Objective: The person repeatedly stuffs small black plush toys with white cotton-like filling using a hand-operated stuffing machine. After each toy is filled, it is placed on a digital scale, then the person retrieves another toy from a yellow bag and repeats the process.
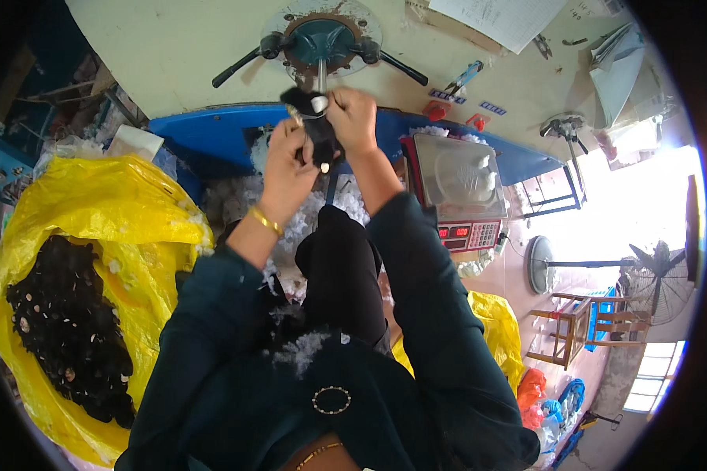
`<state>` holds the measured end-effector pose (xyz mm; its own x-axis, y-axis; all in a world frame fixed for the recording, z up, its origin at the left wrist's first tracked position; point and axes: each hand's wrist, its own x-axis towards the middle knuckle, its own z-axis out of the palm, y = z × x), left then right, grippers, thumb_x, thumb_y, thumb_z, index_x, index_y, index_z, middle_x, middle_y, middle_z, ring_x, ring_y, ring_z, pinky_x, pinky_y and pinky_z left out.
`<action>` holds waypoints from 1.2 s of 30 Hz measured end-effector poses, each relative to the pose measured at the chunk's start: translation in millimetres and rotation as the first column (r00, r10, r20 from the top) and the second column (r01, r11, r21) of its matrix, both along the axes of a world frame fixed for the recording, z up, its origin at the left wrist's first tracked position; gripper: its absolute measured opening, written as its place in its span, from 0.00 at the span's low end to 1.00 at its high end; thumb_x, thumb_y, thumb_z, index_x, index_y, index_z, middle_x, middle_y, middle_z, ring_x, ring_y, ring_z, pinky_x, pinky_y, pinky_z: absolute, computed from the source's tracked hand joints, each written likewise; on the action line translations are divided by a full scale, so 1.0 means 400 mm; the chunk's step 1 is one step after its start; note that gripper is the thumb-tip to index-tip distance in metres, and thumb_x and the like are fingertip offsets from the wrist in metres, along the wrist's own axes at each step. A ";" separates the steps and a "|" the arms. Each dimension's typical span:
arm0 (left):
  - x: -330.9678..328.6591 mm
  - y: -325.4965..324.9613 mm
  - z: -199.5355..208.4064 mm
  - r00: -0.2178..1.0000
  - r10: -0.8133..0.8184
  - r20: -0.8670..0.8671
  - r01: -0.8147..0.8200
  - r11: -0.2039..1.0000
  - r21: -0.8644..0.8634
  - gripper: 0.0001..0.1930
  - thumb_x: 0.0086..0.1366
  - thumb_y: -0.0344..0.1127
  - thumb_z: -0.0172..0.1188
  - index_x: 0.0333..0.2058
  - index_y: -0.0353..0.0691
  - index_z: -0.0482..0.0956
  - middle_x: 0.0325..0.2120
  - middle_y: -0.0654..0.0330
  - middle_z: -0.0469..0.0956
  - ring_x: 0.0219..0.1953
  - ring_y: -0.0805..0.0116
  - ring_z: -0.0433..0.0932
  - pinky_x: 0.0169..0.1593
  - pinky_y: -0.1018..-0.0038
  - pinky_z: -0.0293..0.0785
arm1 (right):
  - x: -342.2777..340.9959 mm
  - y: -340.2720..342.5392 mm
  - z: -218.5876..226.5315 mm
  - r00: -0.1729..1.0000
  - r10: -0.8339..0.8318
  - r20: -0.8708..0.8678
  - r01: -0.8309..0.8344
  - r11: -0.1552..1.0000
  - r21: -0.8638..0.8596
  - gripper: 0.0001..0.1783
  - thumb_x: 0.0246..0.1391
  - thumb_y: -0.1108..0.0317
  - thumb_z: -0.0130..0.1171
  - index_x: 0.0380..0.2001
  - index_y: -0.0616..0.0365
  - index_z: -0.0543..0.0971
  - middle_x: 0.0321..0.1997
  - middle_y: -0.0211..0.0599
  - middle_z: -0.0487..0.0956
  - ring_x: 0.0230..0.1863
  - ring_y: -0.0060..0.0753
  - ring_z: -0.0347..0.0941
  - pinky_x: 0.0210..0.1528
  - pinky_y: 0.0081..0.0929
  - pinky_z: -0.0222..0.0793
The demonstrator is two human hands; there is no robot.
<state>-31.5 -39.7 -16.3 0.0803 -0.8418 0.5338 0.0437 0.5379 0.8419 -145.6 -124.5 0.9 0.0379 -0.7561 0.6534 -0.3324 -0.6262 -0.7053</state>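
Both my hands hold a small black plush piece (320, 141) with white patches, just below a metal tube (322, 77) that sticks out of the machine's round dark-green mount (320, 43). My left hand (285, 161) pinches the lower left side of the plush. Around its upper right side, by the tube's end, my right hand (353, 119) is closed. Whether the tube's tip sits inside the plush cannot be made out. Two black-handled levers (240, 67) spread from the mount. Loose white stuffing fluff (291, 228) lies below my hands and around my legs.
At left, a yellow sack (110, 188) holds a heap of black plush pieces (71, 330). A red digital scale (459, 177) stands right of my hands. The machine's panel carries a utility knife (465, 77) and red switches (437, 110). Farther right are a fan (655, 286) and wooden stool (561, 334).
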 end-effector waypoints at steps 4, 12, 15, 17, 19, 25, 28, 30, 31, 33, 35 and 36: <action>0.031 0.003 -0.007 0.896 0.139 0.422 -0.148 0.989 -0.011 0.11 0.45 0.11 0.51 0.24 0.34 0.63 0.37 0.56 0.64 0.36 0.67 0.65 0.45 0.77 0.73 | 0.007 0.027 0.014 1.000 -0.013 0.018 0.011 0.997 0.072 0.06 0.40 0.75 0.53 0.17 0.67 0.70 0.15 0.49 0.63 0.17 0.35 0.54 0.21 0.30 0.57; 0.069 0.013 0.044 0.918 -0.207 -0.340 0.349 0.829 0.437 0.19 0.54 0.24 0.67 0.46 0.36 0.76 0.37 0.69 0.77 0.39 0.78 0.73 0.46 0.78 0.70 | 0.039 0.036 0.078 0.992 -0.118 0.036 0.108 0.974 0.201 0.12 0.43 0.69 0.60 0.16 0.67 0.71 0.18 0.56 0.67 0.18 0.55 0.65 0.21 0.39 0.58; 0.092 0.022 0.045 0.959 -0.268 -0.092 0.283 0.890 0.357 0.22 0.51 0.23 0.68 0.47 0.35 0.75 0.40 0.67 0.76 0.42 0.79 0.73 0.45 0.81 0.71 | 0.023 0.040 0.058 0.981 -0.153 -0.118 0.173 0.968 0.181 0.12 0.43 0.69 0.61 0.16 0.66 0.73 0.17 0.55 0.67 0.16 0.50 0.63 0.21 0.37 0.60; 0.097 0.054 0.033 0.926 -0.315 -0.209 0.374 0.847 0.379 0.15 0.47 0.25 0.71 0.30 0.43 0.73 0.32 0.72 0.69 0.36 0.80 0.66 0.42 0.80 0.64 | 0.017 0.093 0.047 0.997 -0.076 -0.035 0.080 0.986 0.145 0.11 0.43 0.70 0.61 0.15 0.66 0.73 0.15 0.52 0.66 0.13 0.38 0.63 0.19 0.34 0.59; 0.152 0.047 -0.011 0.863 -0.407 -0.299 0.501 0.764 0.407 0.13 0.48 0.20 0.67 0.27 0.44 0.72 0.36 0.71 0.70 0.38 0.81 0.67 0.47 0.79 0.66 | 0.008 0.109 0.043 0.996 0.004 0.088 -0.021 0.982 0.190 0.13 0.42 0.74 0.60 0.13 0.65 0.67 0.12 0.41 0.60 0.15 0.22 0.55 0.18 0.28 0.54; 0.131 0.049 0.021 0.741 -0.381 -0.553 0.631 0.677 0.379 0.18 0.70 0.40 0.51 0.54 0.39 0.64 0.39 0.59 0.75 0.37 0.68 0.78 0.37 0.75 0.76 | -0.043 0.134 0.009 0.965 0.191 0.177 -0.228 0.948 0.221 0.19 0.48 0.77 0.59 0.13 0.62 0.60 0.15 0.28 0.53 0.20 0.17 0.48 0.21 0.25 0.47; 0.091 0.064 -0.008 0.728 -0.371 -0.576 0.635 0.682 0.363 0.22 0.70 0.42 0.50 0.57 0.37 0.61 0.38 0.55 0.75 0.31 0.65 0.80 0.33 0.73 0.81 | -0.073 0.123 -0.006 0.929 0.309 0.203 -0.352 0.908 0.228 0.20 0.54 0.73 0.59 0.15 0.62 0.61 0.17 0.25 0.55 0.22 0.17 0.50 0.23 0.24 0.48; 0.073 0.079 -0.022 0.764 -0.313 -0.564 0.578 0.719 0.385 0.21 0.70 0.37 0.51 0.57 0.38 0.59 0.41 0.54 0.75 0.31 0.63 0.81 0.32 0.73 0.82 | -0.096 0.109 0.002 0.912 0.380 0.152 -0.409 0.865 0.291 0.20 0.56 0.70 0.60 0.16 0.61 0.63 0.18 0.24 0.57 0.23 0.16 0.51 0.24 0.23 0.50; 0.058 0.086 -0.019 0.794 -0.274 -0.543 0.534 0.741 0.407 0.20 0.69 0.35 0.51 0.56 0.39 0.60 0.41 0.53 0.75 0.31 0.62 0.81 0.31 0.73 0.82 | -0.117 0.102 0.006 0.899 0.419 0.126 -0.433 0.811 0.393 0.14 0.57 0.69 0.60 0.20 0.64 0.71 0.21 0.26 0.65 0.26 0.18 0.60 0.29 0.21 0.58; 0.015 0.103 -0.002 0.857 -0.191 -0.479 0.416 0.804 0.424 0.16 0.68 0.30 0.52 0.51 0.39 0.60 0.39 0.49 0.75 0.28 0.58 0.82 0.28 0.74 0.82 | -0.131 0.099 0.002 0.882 0.454 0.131 -0.470 0.813 0.345 0.11 0.57 0.68 0.59 0.25 0.64 0.75 0.26 0.30 0.72 0.30 0.20 0.66 0.35 0.20 0.62; -0.024 0.124 0.041 0.870 -0.105 -0.481 0.342 0.832 0.436 0.17 0.67 0.30 0.53 0.52 0.39 0.60 0.38 0.49 0.76 0.26 0.58 0.82 0.27 0.74 0.82 | -0.148 0.102 0.021 0.888 0.450 0.098 -0.445 0.785 0.430 0.10 0.58 0.66 0.57 0.32 0.65 0.80 0.38 0.36 0.79 0.39 0.26 0.73 0.45 0.21 0.66; -0.040 0.132 0.061 0.874 -0.060 -0.482 0.303 0.844 0.443 0.18 0.66 0.30 0.54 0.52 0.39 0.60 0.37 0.49 0.76 0.24 0.58 0.82 0.27 0.73 0.82 | -0.157 0.106 0.045 0.890 0.454 0.048 -0.421 0.776 0.470 0.10 0.60 0.66 0.55 0.35 0.63 0.79 0.38 0.37 0.79 0.40 0.27 0.73 0.45 0.22 0.67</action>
